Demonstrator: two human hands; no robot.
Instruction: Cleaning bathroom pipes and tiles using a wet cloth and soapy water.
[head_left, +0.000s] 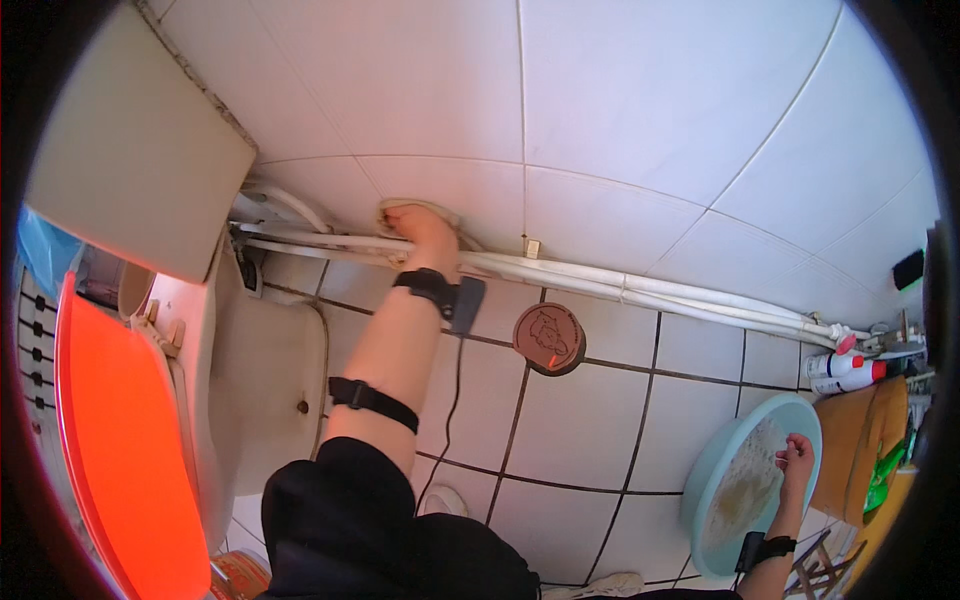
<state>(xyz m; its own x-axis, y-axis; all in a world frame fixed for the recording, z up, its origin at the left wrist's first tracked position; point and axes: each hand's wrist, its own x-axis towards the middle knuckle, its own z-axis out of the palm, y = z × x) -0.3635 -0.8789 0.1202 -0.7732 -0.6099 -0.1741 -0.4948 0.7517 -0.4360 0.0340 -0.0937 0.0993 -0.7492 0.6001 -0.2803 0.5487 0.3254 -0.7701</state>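
Note:
My left hand (418, 223) reaches past the white pipes and presses a pale cloth (448, 216) against the white tiled wall (450, 90). The fingers are partly hidden by the hand itself and the cloth. Off to the right, my right hand (796, 454) hangs over a light blue plastic basin (705, 450), its fingers loosely curled with nothing visible in them. Sudsy, cloudy water (750, 480) fills the basin. White pipes (570, 274) run along the foot of the wall, just under my left wrist.
A round brown stool (549, 337) stands on the tiled floor (577, 427). At the left are a ceramic fixture (262, 375) and a bright orange plastic item (124, 420). White bottles with red caps (847, 375) lie near an orange-brown container (847, 442) at the right.

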